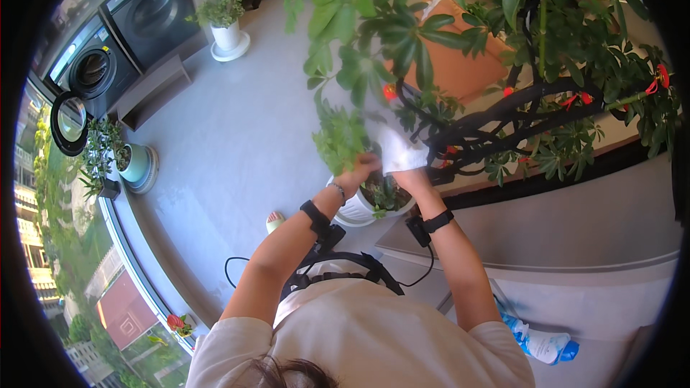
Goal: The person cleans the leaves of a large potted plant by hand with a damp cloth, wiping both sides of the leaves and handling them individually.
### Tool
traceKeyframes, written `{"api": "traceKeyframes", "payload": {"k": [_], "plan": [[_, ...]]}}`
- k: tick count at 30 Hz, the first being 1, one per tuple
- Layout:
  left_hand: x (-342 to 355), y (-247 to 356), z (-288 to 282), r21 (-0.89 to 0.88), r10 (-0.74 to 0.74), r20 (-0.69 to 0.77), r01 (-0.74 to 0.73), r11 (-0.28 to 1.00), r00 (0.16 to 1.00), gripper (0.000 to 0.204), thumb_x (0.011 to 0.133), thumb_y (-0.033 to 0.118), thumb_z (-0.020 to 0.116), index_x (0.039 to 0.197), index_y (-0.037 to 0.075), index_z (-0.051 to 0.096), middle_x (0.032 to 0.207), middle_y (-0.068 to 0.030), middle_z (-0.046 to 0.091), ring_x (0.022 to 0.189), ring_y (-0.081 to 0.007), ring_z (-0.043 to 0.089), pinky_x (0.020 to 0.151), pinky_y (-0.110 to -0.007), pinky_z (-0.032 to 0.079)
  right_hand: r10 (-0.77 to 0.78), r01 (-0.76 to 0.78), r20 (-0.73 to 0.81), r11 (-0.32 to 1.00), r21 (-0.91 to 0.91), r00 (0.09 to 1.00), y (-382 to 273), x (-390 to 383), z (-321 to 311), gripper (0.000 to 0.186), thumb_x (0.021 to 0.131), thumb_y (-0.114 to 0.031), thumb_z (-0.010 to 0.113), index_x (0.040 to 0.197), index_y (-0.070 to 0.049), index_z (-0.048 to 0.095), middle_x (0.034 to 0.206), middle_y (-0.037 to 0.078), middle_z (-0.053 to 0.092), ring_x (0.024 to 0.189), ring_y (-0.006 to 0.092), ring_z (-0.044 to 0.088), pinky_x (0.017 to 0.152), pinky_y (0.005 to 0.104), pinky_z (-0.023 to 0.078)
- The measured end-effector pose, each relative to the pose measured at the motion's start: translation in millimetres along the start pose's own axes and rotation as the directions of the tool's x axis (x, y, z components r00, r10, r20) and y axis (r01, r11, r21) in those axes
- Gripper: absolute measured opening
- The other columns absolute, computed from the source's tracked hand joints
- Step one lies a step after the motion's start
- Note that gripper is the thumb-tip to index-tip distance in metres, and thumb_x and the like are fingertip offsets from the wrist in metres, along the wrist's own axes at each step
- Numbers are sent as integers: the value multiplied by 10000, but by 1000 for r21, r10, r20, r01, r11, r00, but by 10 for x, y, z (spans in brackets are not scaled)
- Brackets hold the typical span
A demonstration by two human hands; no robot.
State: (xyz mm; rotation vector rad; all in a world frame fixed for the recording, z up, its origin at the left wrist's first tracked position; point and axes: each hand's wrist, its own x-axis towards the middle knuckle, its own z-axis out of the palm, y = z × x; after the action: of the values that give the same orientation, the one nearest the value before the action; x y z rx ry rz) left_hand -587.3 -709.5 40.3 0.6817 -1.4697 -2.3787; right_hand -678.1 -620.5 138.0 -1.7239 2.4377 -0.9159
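Note:
A leafy green plant [340, 133] grows from a white ribbed pot [353, 210] in front of me. My left hand [359, 172] is at its lower leaves above the pot, fingers curled together. What they grip, if anything, is hidden. Just to the right, my right hand [402, 154] wears what looks like a white cloth glove, close to the stems. Its fingers are blurred and partly lost among the leaves. Low green sprigs [384, 192] and dark soil show in the pot beneath my wrists.
Black woven metalwork [496, 118] and a large leafy plant [424, 36] with red ties crowd the right. Potted plants [227, 34] stand at the back and left. Two front-loading machines [93, 65] line the far left wall, one door open. A blue-white packet [546, 345] lies lower right.

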Motion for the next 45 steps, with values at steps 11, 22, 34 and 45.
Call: {"api": "traceKeyframes", "payload": {"k": [11,22,34,45], "plan": [[-84,182,72,112,-3,-46,8,994,999,183,795,162,563,903,31,633,762,12,601,634,-53,482,574,-211,387,-127,136,-66,978,160,990,83,21,88,366,758,-61,520,1117,-16,469,970,207,552,899,351,542,762,383,435],[-94,240,101,167,-6,-109,25,986,994,226,786,207,594,937,44,637,757,-1,602,664,-63,496,595,-212,398,-129,166,-137,939,302,982,117,-20,-2,254,750,-50,545,998,2,524,890,164,575,845,318,552,740,354,440],[88,1,13,390,147,-42,-119,913,988,180,762,114,591,917,46,650,763,9,632,663,-51,534,606,-207,432,-30,58,-174,985,161,984,226,47,222,252,789,-129,515,1012,-13,509,834,174,584,765,324,569,669,371,451],[-16,270,45,362,139,12,-133,923,990,186,735,134,645,884,22,656,745,-12,643,661,-55,541,604,-202,430,152,31,-358,888,458,921,37,80,136,304,794,-33,535,1093,-18,479,977,103,555,896,213,548,797,309,446]]}}
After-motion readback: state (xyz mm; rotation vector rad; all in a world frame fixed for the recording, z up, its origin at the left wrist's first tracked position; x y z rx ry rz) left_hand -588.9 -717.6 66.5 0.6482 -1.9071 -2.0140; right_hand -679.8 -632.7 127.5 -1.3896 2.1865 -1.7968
